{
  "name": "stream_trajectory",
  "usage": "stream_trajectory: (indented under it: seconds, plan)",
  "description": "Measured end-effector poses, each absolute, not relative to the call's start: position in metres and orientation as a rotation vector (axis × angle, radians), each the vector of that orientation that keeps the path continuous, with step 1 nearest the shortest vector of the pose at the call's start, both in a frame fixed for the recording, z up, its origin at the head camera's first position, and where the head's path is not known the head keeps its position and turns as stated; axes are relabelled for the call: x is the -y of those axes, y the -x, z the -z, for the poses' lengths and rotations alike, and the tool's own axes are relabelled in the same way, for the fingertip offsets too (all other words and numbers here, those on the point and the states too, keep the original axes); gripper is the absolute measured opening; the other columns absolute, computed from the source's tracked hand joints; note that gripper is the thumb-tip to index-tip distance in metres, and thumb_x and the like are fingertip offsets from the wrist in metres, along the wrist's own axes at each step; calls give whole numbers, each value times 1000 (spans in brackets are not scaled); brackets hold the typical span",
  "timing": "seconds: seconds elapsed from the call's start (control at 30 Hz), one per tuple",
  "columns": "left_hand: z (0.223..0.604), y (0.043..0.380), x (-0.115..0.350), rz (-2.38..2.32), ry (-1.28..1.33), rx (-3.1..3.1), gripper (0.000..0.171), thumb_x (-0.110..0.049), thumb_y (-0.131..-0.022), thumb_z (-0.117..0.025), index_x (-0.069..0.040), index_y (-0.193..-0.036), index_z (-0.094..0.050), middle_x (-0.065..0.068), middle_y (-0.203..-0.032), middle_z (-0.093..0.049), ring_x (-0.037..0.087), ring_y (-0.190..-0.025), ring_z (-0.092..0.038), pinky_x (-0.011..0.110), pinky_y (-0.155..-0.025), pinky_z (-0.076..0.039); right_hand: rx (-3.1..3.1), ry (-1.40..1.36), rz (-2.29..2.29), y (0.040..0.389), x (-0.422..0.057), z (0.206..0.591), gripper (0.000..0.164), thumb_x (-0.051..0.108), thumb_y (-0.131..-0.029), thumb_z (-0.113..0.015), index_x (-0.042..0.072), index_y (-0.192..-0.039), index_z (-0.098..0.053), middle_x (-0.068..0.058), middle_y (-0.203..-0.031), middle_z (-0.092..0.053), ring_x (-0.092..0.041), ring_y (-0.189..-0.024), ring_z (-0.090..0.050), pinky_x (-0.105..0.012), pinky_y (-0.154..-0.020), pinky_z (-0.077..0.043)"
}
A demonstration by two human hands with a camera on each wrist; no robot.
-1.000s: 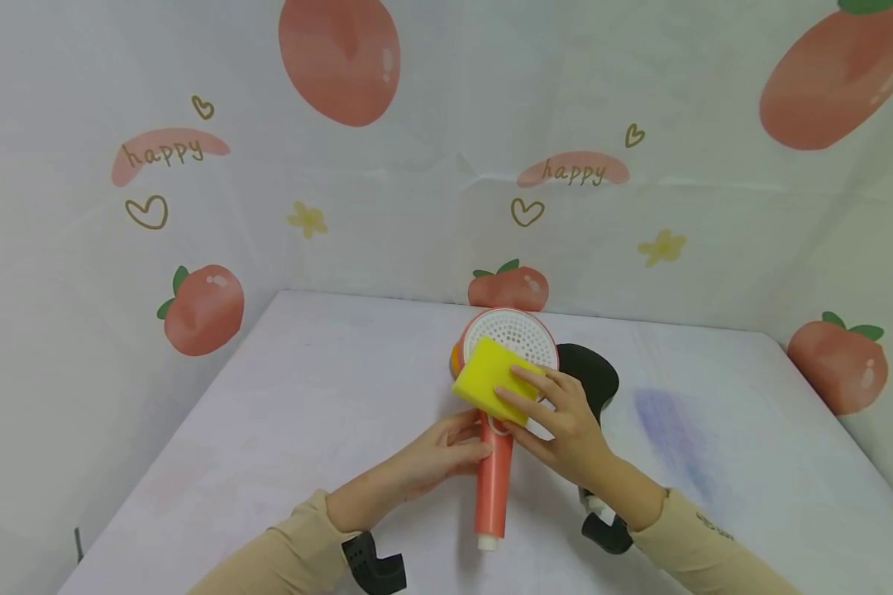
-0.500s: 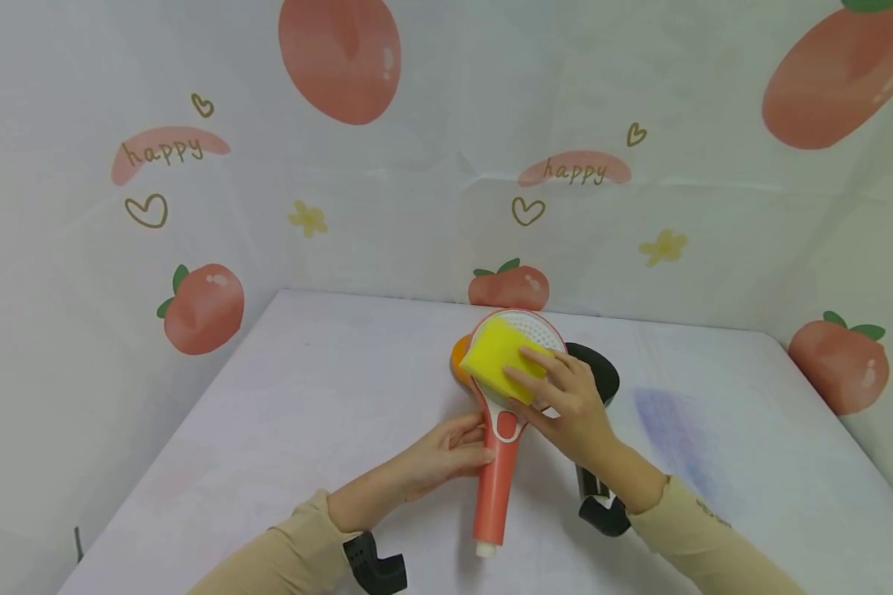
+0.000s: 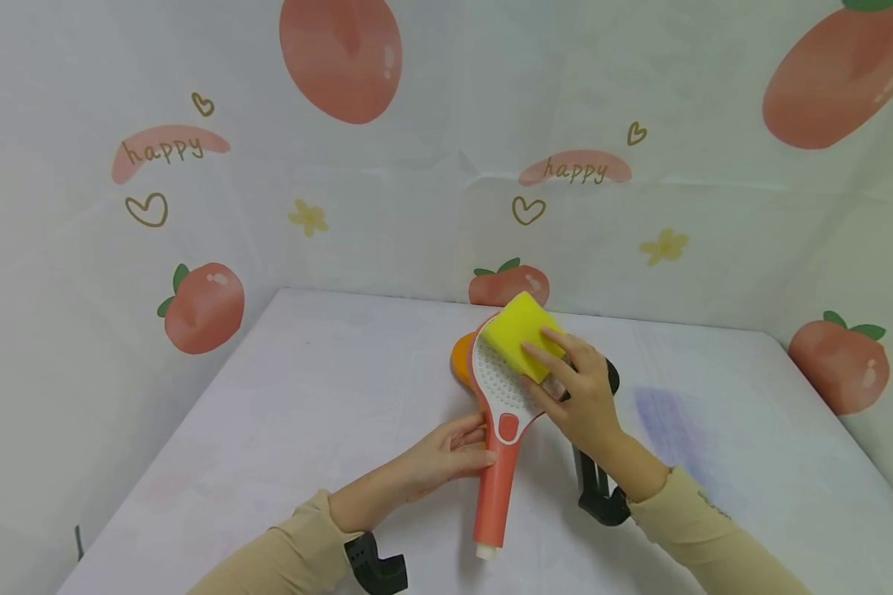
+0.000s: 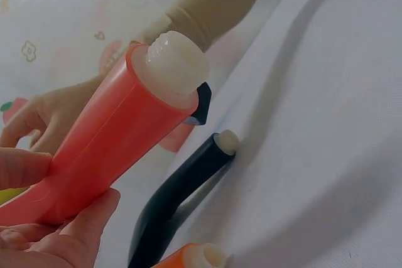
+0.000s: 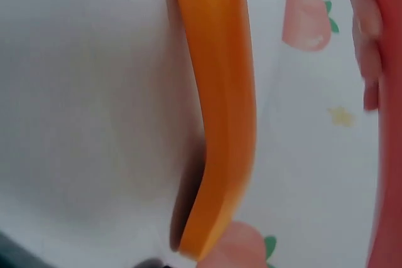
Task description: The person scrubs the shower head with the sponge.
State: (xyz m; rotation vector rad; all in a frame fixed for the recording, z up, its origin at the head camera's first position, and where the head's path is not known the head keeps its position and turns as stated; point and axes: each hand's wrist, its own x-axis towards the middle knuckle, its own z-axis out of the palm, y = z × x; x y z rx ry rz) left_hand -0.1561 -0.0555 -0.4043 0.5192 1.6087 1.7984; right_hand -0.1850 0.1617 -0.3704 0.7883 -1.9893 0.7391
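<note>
My left hand (image 3: 450,450) grips the handle of a red shower head (image 3: 497,496), tilted up with its white perforated face toward me. In the left wrist view, thumb and fingers lie on either side of that red handle (image 4: 107,130), and its pale threaded end points up. My right hand (image 3: 584,401) pinches a yellow sponge (image 3: 517,335) against the upper right of the white face, covering part of it. The right wrist view shows only the edge of the red handle (image 5: 392,117) with left fingertips beside it; the sponge is out of that view.
Behind the red one, an orange shower head (image 3: 461,360) lies on the white table (image 3: 305,372), mostly hidden in the head view. To the right lies a black shower head (image 3: 586,475), partly covered by my right hand. A printed backdrop (image 3: 417,207) stands behind the table.
The sponge in my right hand has moved up and right across the shower head's face, uncovering its lower left. The shower head has tilted slightly; my left hand keeps its grip.
</note>
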Motion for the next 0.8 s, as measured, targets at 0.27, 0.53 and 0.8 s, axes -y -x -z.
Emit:
stream_trajectory:
  seconds: [0.27, 0.53, 0.8]
  plan:
    - [405, 156, 56, -1827, -550, -1597, 66, -16, -92, -56, 1, -146, -21, 19, -146, -37, 23, -123, -52, 38, -99, -48, 1926, -1052, -634, 169, -148, 371, 33, 40, -92, -55, 13, -106, -67, -14, -114, -60, -34, -103, -50, -43, -82, -37]
    - [407, 157, 58, -1842, -542, -1605, 67, -13, -91, -56, -2, -147, -21, 18, -148, -35, 24, -128, -48, 37, -100, -48, 1861, -931, -635, 183, -159, 366, 35, 38, -91, -57, 8, -103, -70, -19, -112, -61, -35, -94, -54, -48, -82, -37]
    - [407, 158, 59, -1848, -516, -1621, 66, -12, -91, -57, -2, -147, -22, 17, -148, -36, 24, -128, -48, 36, -99, -48, 1957, -681, -742, 190, -177, 367, 43, 44, -92, -53, 6, -107, -66, -20, -120, -55, -36, -106, -46, -48, -81, -32]
